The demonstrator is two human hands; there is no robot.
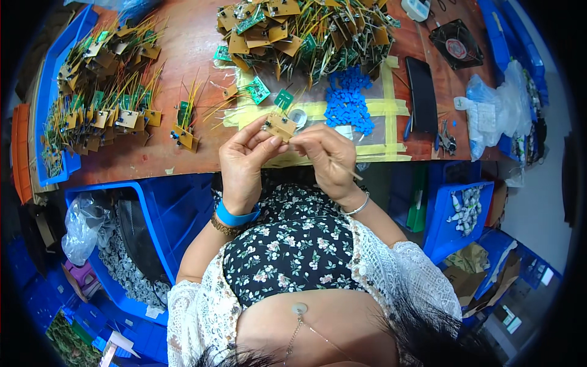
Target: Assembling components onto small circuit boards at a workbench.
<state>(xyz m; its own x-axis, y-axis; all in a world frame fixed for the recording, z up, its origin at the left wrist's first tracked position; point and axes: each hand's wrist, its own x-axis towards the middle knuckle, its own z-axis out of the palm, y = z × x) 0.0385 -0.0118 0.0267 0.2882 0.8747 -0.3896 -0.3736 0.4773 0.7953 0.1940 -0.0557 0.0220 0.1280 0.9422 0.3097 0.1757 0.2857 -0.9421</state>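
Observation:
My left hand (243, 162) is closed on a small tan circuit board (282, 126), pinching it between thumb and fingers above the table's front edge. Dark components sit at the board's left end, and a green circuit board (284, 99) shows just beyond it. Fingers curled, my right hand (330, 160) has its fingertips at the tan board's right edge. A thin pale stick (347, 170) pokes out of this hand below the fingers; its other end is hidden. Behind the hands lies a round whitish piece (298, 117), partly covered.
A large heap of wired boards (318, 37) covers the table's far middle. More fill a blue tray (52, 131) at left. Blue small parts (348, 101) lie behind my right hand. Farther right are a black phone (420, 95), a fan (456, 44) and pliers (447, 142).

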